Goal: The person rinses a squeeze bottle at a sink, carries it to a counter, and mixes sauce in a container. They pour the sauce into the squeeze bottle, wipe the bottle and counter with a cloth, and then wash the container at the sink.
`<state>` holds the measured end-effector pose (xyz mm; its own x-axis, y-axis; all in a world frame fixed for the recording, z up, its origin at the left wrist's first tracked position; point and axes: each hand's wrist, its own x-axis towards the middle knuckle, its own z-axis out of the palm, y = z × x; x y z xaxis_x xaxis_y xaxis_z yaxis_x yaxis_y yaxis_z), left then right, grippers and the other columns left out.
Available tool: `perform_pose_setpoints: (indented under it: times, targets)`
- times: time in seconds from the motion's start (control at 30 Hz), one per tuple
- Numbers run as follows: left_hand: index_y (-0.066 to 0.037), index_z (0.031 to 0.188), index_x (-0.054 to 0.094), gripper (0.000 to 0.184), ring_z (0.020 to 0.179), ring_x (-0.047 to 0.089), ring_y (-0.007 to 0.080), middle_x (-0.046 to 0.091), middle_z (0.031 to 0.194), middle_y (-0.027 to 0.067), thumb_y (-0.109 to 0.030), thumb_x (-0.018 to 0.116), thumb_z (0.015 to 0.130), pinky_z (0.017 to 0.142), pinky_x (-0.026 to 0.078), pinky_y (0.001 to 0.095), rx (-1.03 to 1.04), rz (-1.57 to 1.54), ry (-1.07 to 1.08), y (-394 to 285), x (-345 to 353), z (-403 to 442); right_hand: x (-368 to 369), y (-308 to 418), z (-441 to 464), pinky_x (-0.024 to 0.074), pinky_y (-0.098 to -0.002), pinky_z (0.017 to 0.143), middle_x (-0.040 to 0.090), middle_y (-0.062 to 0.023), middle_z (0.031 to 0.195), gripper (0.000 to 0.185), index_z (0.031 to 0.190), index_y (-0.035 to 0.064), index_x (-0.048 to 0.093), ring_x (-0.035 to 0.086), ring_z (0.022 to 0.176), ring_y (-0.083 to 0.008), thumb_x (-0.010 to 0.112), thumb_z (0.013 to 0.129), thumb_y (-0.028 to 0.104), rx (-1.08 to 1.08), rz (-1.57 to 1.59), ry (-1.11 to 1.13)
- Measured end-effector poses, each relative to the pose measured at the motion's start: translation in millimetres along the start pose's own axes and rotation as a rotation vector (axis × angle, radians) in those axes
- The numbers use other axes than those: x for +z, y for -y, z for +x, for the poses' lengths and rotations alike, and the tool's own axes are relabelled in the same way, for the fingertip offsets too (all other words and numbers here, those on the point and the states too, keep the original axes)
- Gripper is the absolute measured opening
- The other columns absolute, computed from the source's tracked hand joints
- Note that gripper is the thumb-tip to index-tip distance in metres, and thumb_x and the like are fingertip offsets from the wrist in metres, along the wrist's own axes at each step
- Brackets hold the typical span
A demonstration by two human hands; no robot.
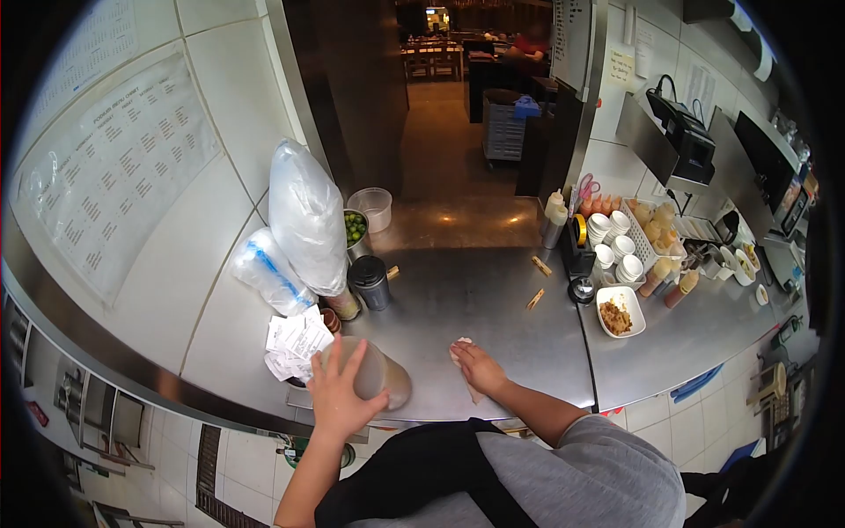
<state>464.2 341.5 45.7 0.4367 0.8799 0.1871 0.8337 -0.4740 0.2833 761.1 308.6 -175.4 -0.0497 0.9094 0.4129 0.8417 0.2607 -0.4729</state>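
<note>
A tall translucent plastic container [387, 374] stands near the front left edge of the steel counter. My left hand [341, 387] is around its near side, with thumb and fingers spread against the wall. What fills its lower part looks brownish, but I cannot make it out. Farther right, my right hand [480, 366] presses a pale cloth [473, 392] onto the counter, the fingers together over it. Crumpled white paper slips [299, 336] lie just left of the container. Behind it is a dark lidded cup [370, 283].
Bagged white goods [305, 216] lean on the left wall beside a tub of green limes [355, 227]. Clothespins [535, 299] lie mid-counter. To the right are a white bowl of food [620, 311], stacked cups [607, 229] and sauce bottles [681, 289]. The steel counter [458, 308] ends close to my body.
</note>
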Motion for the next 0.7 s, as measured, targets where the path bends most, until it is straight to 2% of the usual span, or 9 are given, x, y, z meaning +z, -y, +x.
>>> perform_pose_setpoints:
  times: [0.23,0.3,0.43,0.5,0.57,0.6,0.63,0.67,0.7]
  targets:
    - [-0.031,0.142,0.045,0.09,0.135,0.025,0.0504,0.029,0.155,0.0096,-0.04,0.081,0.06,0.098,0.034,0.0655,-0.095,0.051,-0.061,-33,12,12,-15,4,5,0.0358,-0.0441,0.109,0.044,-0.019,0.141,0.058,0.139,0.0075,0.042,0.044,0.129,-0.038,0.063,0.086,0.014,0.025,-0.012,0.058]
    - [-0.033,0.142,0.045,0.089,0.135,0.026,0.0498,0.029,0.155,0.008,-0.044,0.079,0.061,0.097,0.035,0.0637,-0.142,0.101,0.007,-40,23,12,-25,-2,15,0.0293,-0.0467,0.112,0.04,-0.0206,0.144,0.066,0.146,0.0093,0.033,0.036,0.135,-0.0374,0.064,0.09,0.025,0.17,0.265,0.203]
    - [-0.035,0.142,0.045,0.088,0.135,0.025,0.0528,0.028,0.155,0.0082,-0.05,0.077,0.061,0.097,0.033,0.0684,-0.124,0.131,0.013,-45,32,17,-76,-13,50,0.0351,-0.0441,0.108,0.045,-0.0211,0.138,0.07,0.148,0.0102,0.029,0.045,0.128,-0.0334,0.065,0.09,0.023,0.154,0.386,-0.013]
    - [-0.036,0.142,0.045,0.087,0.135,0.025,0.0533,0.029,0.155,0.0074,-0.052,0.076,0.062,0.098,0.032,0.0682,-0.136,0.136,0.019,-43,35,20,-129,-13,79,0.0424,-0.0403,0.1,0.051,-0.019,0.131,0.069,0.149,0.0112,0.029,0.052,0.118,-0.0284,0.063,0.089,0.015,0.416,0.844,0.083]
    - [-0.037,0.141,0.045,0.087,0.134,0.025,0.0535,0.03,0.154,0.007,-0.052,0.076,0.061,0.097,0.034,0.0664,-0.135,0.142,0.002,-44,36,20,-201,-15,127,0.0471,-0.0373,0.093,0.055,-0.015,0.125,0.067,0.148,0.0109,0.03,0.055,0.109,-0.0247,0.061,0.088,0.008,0.212,0.996,0.122]
    - [-0.037,0.141,0.045,0.088,0.134,0.026,0.0535,0.031,0.154,0.0069,-0.052,0.076,0.061,0.097,0.034,0.0655,-0.134,0.154,0.006,-44,36,20,-254,1,156,0.0454,-0.0392,0.098,0.051,-0.0173,0.132,0.065,0.147,0.0115,0.034,0.052,0.119,-0.0284,0.058,0.087,0.003,-0.124,0.487,-0.133]
    - [-0.037,0.141,0.045,0.088,0.134,0.026,0.0535,0.031,0.154,0.0069,-0.052,0.076,0.06,0.096,0.035,0.0646,-0.136,0.165,0.012,-44,36,20,-316,29,181,0.0406,-0.0402,0.105,0.043,-0.0194,0.139,0.063,0.144,0.0126,0.04,0.045,0.13,-0.0322,0.06,0.086,0.002,-0.413,0.179,-0.436]
    - [-0.037,0.141,0.045,0.088,0.134,0.026,0.0535,0.031,0.154,0.0069,-0.052,0.076,0.06,0.096,0.035,0.0646,-0.147,0.167,0.004,-44,36,22,-374,57,195,0.0368,-0.041,0.109,0.033,-0.0209,0.148,0.059,0.141,0.0138,0.046,0.035,0.138,-0.0359,0.061,0.085,0.002,-0.512,-0.033,-0.619]
    - [-0.037,0.141,0.046,0.088,0.134,0.027,0.0533,0.031,0.154,0.0066,-0.053,0.075,0.059,0.096,0.035,0.064,-0.146,0.17,0.004,-43,37,22,-422,78,210,0.0433,-0.0396,0.103,0.04,-0.0197,0.145,0.053,0.137,0.0132,0.05,0.048,0.128,-0.0347,0.064,0.086,0.011,-0.65,-0.066,-0.815]
